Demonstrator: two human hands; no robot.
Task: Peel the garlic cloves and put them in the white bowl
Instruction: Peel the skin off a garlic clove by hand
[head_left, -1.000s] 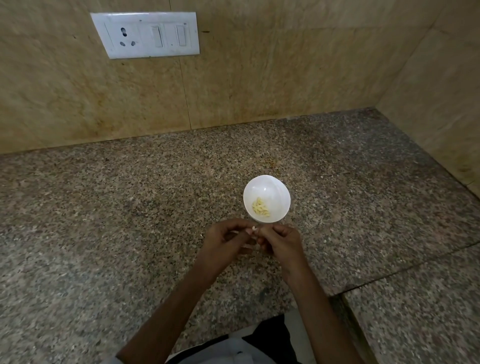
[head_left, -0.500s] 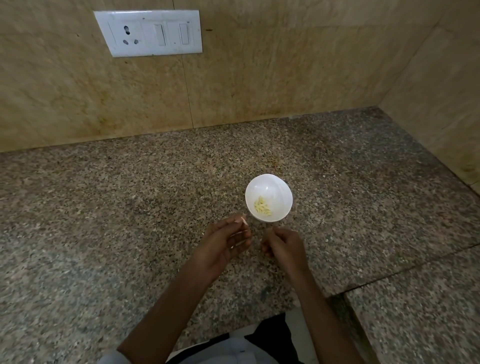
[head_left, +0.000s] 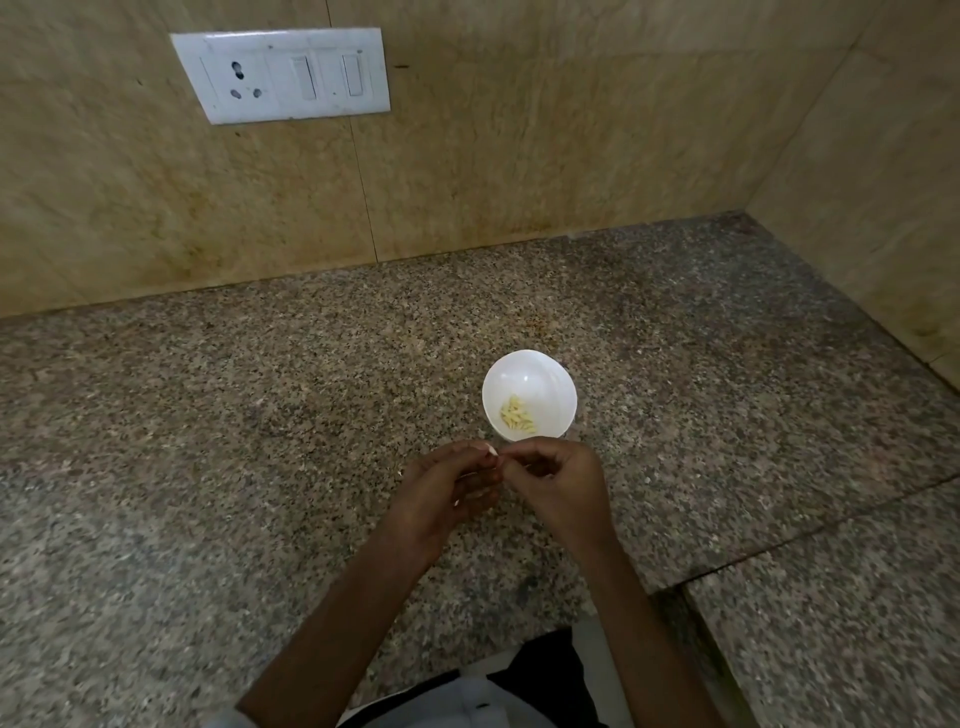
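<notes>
Rejoined, left hand (head_left: 445, 489) and right hand (head_left: 557, 487) grip one garlic clove (head_left: 492, 452) beside white bowl (head_left: 537, 382) on counter (head_left: 249, 415).

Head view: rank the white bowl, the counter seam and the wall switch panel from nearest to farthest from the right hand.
From the right hand, pinching a garlic clove together with the left hand:
1. white bowl: just beyond the fingertips, on the counter.
2. counter seam: off to the right.
3. wall switch panel: high on the back wall, to the left.
</notes>
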